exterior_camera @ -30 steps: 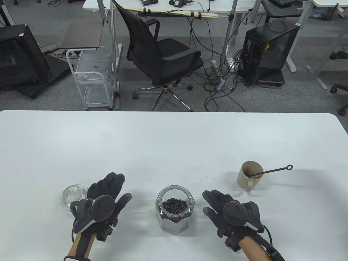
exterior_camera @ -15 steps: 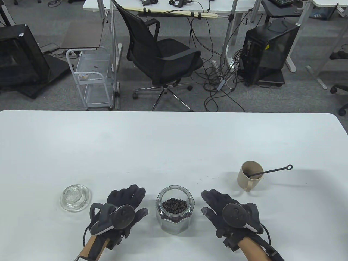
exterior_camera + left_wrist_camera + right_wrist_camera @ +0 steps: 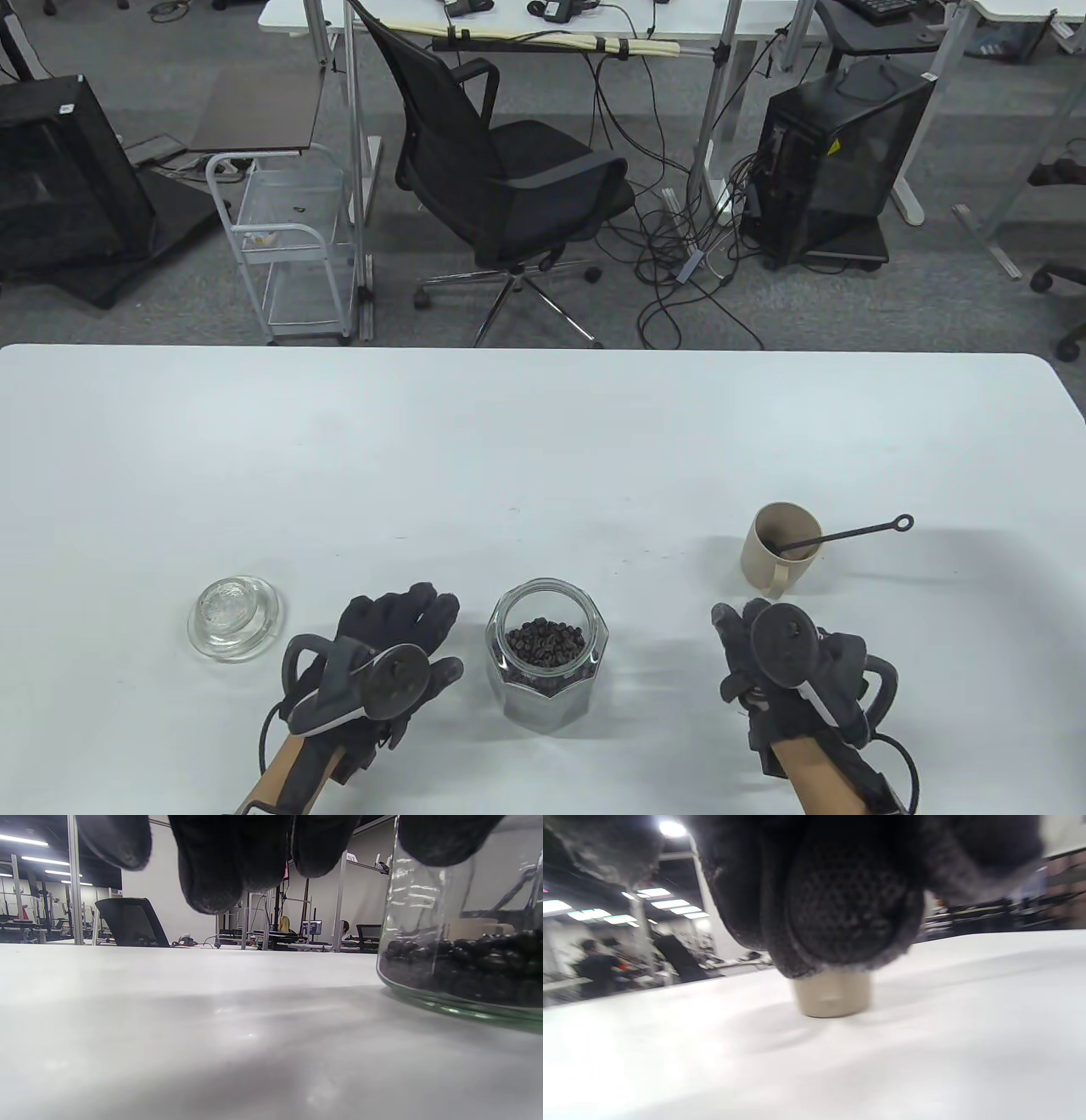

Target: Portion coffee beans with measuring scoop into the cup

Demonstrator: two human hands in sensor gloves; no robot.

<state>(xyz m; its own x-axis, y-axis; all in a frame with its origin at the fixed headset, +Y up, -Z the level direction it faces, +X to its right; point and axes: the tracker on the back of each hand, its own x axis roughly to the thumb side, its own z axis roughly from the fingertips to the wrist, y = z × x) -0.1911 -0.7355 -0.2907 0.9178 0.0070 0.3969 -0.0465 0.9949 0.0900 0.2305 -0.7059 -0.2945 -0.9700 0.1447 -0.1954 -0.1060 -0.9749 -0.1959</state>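
The surface [image 3: 543, 441] is smooth matt white, with a faint sheen in the left wrist view. The jar [image 3: 547, 666] is clear glossy glass with faceted walls, holding dark, slightly shiny coffee beans [image 3: 545, 641]. Its lid [image 3: 233, 617] is thick clear glass, patterned on top. The cup [image 3: 780, 552] looks matt beige, maybe plastic or fibre. The scoop [image 3: 848, 535] in it is thin, dark and matt. Both hands, left [image 3: 386, 654] and right [image 3: 785, 658], wear black knitted cloth gloves, the weave coarse in the right wrist view
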